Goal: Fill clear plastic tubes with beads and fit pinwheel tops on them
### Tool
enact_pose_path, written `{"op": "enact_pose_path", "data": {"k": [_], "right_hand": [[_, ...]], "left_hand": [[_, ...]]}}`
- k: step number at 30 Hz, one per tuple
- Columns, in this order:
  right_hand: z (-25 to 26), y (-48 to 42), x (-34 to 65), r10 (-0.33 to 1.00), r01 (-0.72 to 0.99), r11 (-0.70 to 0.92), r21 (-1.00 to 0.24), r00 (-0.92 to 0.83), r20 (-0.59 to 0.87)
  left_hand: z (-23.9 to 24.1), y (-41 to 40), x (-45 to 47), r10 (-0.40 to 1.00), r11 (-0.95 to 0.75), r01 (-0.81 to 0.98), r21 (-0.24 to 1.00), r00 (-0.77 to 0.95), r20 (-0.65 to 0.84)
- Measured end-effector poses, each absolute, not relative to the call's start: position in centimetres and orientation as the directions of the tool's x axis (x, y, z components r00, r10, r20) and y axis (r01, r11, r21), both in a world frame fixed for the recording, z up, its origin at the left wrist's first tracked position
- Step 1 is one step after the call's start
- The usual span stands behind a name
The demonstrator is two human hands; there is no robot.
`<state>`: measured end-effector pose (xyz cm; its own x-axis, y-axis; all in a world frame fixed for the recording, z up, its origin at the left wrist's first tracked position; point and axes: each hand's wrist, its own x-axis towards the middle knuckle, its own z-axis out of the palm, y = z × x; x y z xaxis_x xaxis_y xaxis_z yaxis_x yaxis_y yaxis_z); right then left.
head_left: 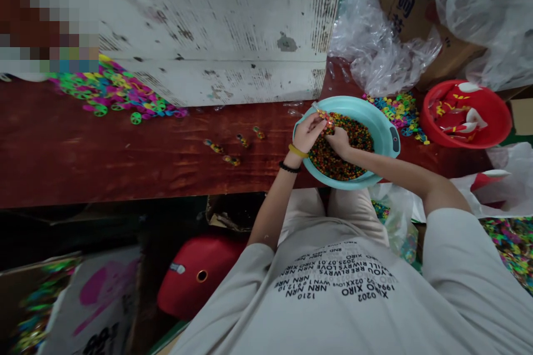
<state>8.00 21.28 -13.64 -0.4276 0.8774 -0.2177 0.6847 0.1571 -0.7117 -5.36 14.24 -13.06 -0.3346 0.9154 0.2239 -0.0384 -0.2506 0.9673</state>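
Nearest the person, the right hand (339, 141) digs fingers-down into the beads (353, 147), grip hidden. Just past it, the left hand (308, 132) pinches a small clear packet (323, 116) over the teal basin (385, 127). Looks like mid-fill; next needs a steady pour. Filled packets (231, 147) lie beyond on the table (83, 150).

A person is wearing a pale grey short-sleeved T-shirt (353, 299) showing black printed lettering, light trousers (328, 208), and two wristbands on the left wrist, one yellow (297, 151), one black (288, 167).
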Motion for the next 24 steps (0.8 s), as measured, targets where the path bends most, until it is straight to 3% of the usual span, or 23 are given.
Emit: {"op": "enact_pose_path", "data": {"k": [6,9,14,17,24], "right_hand": [[-10.5,21.3,10.9,0.821,0.511,0.248,-0.823,-0.562,-0.102],[-9.5,22.2,13.0,0.762,0.396,0.203,-0.896,-0.638,-0.109],[-8.5,25.4,15.4,0.786,0.539,0.314,-0.782,-0.610,-0.105],[-8.4,26.9,15.1,0.762,0.537,0.394,-0.746,-0.645,-0.062],[-8.0,26.1,13.7,0.646,0.247,0.130,-0.960,-0.756,-0.107]], "left_hand": [[-12.8,14.1,-5.6,0.908,-0.261,-0.036,0.965,-0.349,0.233],[-12.5,14.1,-5.6,0.904,-0.274,-0.040,0.961,-0.352,0.243],[-12.2,14.0,-5.3,0.908,-0.267,-0.042,0.963,-0.347,0.237],[-12.2,14.0,-5.3,0.906,-0.276,-0.050,0.960,-0.346,0.243],[-12.6,13.7,-5.5,0.901,-0.275,-0.036,0.961,-0.357,0.245]]}}
